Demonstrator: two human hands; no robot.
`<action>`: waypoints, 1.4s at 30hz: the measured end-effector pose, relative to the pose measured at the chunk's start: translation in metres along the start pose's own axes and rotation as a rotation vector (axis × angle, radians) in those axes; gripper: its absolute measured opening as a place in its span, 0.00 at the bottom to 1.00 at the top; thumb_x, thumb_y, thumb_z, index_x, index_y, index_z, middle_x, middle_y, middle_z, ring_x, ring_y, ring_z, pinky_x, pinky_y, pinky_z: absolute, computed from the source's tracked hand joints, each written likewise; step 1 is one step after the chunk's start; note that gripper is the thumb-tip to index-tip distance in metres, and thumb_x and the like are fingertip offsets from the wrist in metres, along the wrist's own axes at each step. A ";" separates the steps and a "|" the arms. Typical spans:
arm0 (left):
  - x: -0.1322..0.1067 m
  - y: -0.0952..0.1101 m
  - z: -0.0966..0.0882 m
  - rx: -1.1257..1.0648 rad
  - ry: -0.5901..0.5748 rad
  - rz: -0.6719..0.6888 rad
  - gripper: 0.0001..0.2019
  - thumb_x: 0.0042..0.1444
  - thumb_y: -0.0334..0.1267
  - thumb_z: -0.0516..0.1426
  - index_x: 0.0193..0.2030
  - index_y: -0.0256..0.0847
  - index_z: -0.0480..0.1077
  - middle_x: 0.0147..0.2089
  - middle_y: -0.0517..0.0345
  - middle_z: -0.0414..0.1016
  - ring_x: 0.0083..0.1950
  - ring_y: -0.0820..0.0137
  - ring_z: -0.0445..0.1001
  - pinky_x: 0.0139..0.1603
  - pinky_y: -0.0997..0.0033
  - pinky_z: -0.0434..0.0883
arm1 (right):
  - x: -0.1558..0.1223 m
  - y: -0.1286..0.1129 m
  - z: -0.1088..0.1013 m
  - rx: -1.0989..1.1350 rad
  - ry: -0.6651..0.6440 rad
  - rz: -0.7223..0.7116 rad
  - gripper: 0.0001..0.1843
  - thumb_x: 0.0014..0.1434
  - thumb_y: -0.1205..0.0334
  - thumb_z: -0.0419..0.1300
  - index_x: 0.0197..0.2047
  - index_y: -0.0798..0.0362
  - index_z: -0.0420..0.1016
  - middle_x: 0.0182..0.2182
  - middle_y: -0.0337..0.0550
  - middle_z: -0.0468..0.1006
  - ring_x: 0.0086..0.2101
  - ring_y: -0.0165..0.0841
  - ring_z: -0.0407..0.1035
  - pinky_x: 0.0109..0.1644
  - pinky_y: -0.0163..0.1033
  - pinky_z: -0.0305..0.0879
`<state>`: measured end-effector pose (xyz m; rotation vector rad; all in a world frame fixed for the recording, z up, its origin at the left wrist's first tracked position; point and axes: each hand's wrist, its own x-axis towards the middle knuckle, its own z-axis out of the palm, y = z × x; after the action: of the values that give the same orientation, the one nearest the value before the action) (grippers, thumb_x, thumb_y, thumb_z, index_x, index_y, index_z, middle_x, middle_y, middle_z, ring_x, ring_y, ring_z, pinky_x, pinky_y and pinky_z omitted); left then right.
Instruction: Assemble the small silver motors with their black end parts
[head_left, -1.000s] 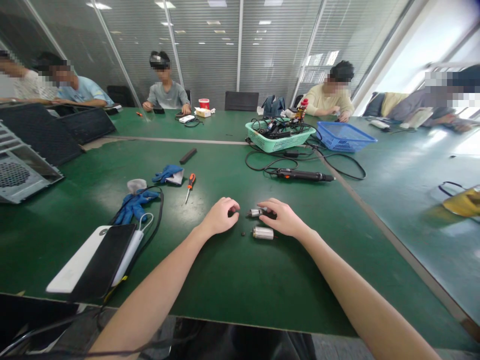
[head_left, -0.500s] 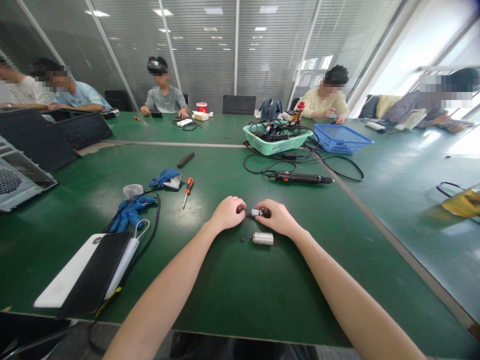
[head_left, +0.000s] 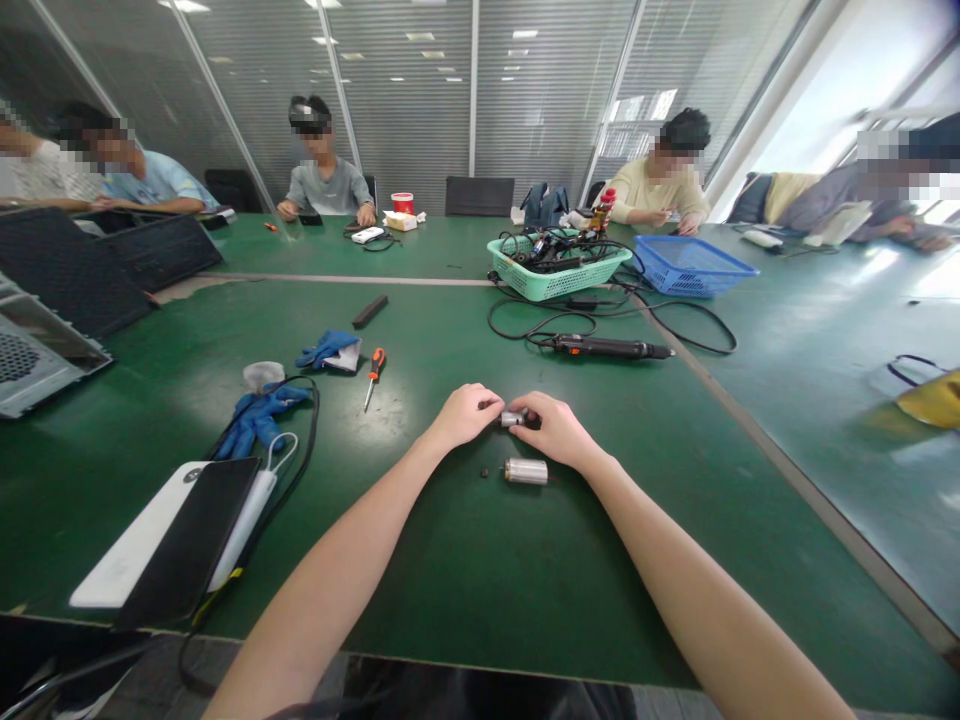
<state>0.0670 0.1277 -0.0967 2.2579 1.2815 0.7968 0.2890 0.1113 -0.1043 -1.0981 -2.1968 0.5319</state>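
My left hand (head_left: 463, 413) and my right hand (head_left: 553, 430) meet over the green table (head_left: 465, 560), both pinched on the ends of a small silver motor part (head_left: 512, 418) held between them. A second silver cylinder, a motor casing (head_left: 525, 471), lies on the table just in front of my right hand. A tiny dark piece (head_left: 485, 471) lies left of it.
A red-handled screwdriver (head_left: 373, 372), blue gloves (head_left: 262, 415), a black phone on a white power bank (head_left: 180, 525) lie to the left. An electric screwdriver (head_left: 604, 348) with cable, a green basket (head_left: 559, 270) and a blue basket (head_left: 690, 267) stand beyond. Several people sit around the far side.
My left hand has moved right from a gap beside the small motor part until its fingers close on the part's left end. My right hand has kept its hold.
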 end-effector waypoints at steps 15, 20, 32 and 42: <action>-0.010 -0.054 -0.055 0.465 0.394 -0.366 0.14 0.65 0.40 0.53 0.37 0.41 0.79 0.43 0.46 0.76 0.49 0.56 0.71 0.52 0.56 0.67 | -0.001 0.000 -0.002 0.001 -0.010 0.009 0.12 0.58 0.62 0.64 0.46 0.49 0.77 0.40 0.42 0.78 0.37 0.35 0.71 0.44 0.42 0.68; -0.027 -0.077 -0.081 0.717 0.414 -0.497 0.17 0.67 0.40 0.48 0.41 0.39 0.78 0.47 0.41 0.75 0.53 0.50 0.68 0.51 0.50 0.66 | 0.000 -0.001 -0.003 -0.008 -0.014 0.014 0.12 0.58 0.61 0.65 0.46 0.49 0.77 0.40 0.42 0.78 0.37 0.35 0.70 0.44 0.42 0.68; -0.014 -0.017 -0.027 0.263 0.210 0.031 0.10 0.63 0.35 0.53 0.42 0.42 0.77 0.42 0.52 0.76 0.47 0.62 0.71 0.53 0.60 0.71 | -0.002 -0.002 -0.003 -0.018 -0.002 -0.013 0.12 0.59 0.62 0.65 0.47 0.49 0.77 0.40 0.43 0.79 0.38 0.36 0.71 0.44 0.42 0.68; -0.037 0.007 -0.017 0.137 -0.041 0.176 0.08 0.57 0.37 0.60 0.44 0.42 0.74 0.38 0.55 0.73 0.43 0.64 0.71 0.48 0.63 0.71 | -0.014 -0.009 -0.008 -0.019 -0.026 -0.083 0.10 0.58 0.62 0.66 0.45 0.48 0.79 0.40 0.43 0.79 0.41 0.38 0.72 0.48 0.44 0.69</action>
<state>0.0449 0.0932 -0.0905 2.5097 1.1629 0.7378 0.2960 0.0954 -0.0976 -1.0100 -2.2632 0.4926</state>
